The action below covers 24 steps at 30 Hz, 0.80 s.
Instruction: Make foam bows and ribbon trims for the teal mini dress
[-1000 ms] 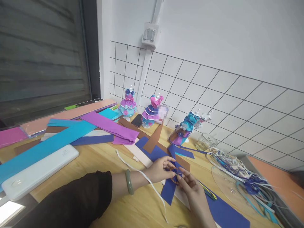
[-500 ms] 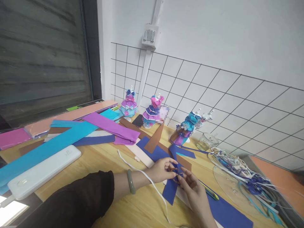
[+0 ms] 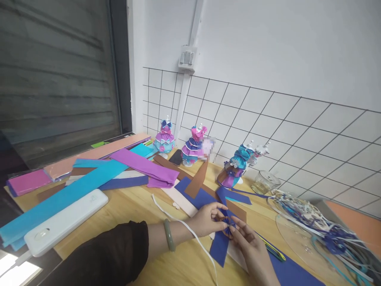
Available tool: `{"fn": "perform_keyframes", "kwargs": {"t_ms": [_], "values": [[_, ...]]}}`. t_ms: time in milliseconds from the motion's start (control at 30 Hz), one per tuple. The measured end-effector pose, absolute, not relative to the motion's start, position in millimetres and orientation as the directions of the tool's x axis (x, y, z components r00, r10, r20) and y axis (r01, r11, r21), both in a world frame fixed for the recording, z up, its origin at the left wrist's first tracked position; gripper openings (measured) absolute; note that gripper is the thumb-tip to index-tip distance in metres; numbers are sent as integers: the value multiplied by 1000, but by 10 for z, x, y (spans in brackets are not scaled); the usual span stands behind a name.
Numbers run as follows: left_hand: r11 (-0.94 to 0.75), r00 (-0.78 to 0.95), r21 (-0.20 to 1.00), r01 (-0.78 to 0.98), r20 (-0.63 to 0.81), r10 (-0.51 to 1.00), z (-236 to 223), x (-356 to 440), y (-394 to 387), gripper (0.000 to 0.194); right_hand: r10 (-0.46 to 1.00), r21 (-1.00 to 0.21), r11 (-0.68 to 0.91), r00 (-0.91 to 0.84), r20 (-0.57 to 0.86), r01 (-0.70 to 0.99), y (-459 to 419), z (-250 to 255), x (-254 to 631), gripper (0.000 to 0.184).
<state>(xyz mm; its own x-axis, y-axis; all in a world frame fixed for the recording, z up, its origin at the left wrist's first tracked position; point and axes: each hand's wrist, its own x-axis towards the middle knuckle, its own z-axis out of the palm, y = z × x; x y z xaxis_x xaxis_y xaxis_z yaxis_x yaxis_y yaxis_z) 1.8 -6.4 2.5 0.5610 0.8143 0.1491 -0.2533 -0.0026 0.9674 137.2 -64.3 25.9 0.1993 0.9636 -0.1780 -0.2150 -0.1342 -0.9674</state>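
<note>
My left hand and my right hand meet over the wooden table. Both pinch a small pleated dark blue paper fan, with a dark blue paper strip hanging below it. A green bangle circles my left wrist, above a black sleeve. A white ribbon lies across the table under my left forearm.
Long paper strips in cyan, purple, brown and blue cover the table. A white flat case lies at left. Three small paper-dress figures stand by the wire grid wall. A glass cup and a clear plate of ribbons are at right.
The view has shifted slightly, so everything sits a little lower and further right. My hands stay together on the blue fan, with the fingers slightly rearranged.
</note>
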Motion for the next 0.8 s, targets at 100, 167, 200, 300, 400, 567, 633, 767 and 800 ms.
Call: {"fn": "perform_keyframes", "kwargs": {"t_ms": [100,167,200,300,400,567,633,767,800], "values": [[-17,546,968,-249,154,823,4,19,-57,52,963,-965,-138,196,-183,-223,-643,274,1368,50],[-9,543,970,-244,144,828,17,17,-60,54,958,-967,-138,219,-185,-213,-642,287,1368,51],[0,541,970,-244,136,830,34,15,-65,54,955,-970,-137,234,-184,-202,-641,290,1370,52],[26,536,968,-249,116,836,103,8,-90,50,957,-979,-123,242,-160,-163,-628,265,1381,50],[35,535,968,-247,106,838,149,3,-111,47,974,-987,-79,202,-107,-142,-608,188,1405,48],[38,528,972,-233,93,844,119,4,-100,46,977,-992,-53,198,-75,-115,-598,103,1438,46],[36,538,972,-234,98,837,109,1,-94,46,978,-988,-68,186,-94,-142,-607,117,1432,47],[22,532,973,-229,106,840,125,-11,-99,46,976,-971,-99,171,-138,-216,-621,168,1401,48],[18,532,974,-227,108,840,130,-12,-101,46,975,-970,-102,170,-141,-222,-621,174,1397,48]]}}
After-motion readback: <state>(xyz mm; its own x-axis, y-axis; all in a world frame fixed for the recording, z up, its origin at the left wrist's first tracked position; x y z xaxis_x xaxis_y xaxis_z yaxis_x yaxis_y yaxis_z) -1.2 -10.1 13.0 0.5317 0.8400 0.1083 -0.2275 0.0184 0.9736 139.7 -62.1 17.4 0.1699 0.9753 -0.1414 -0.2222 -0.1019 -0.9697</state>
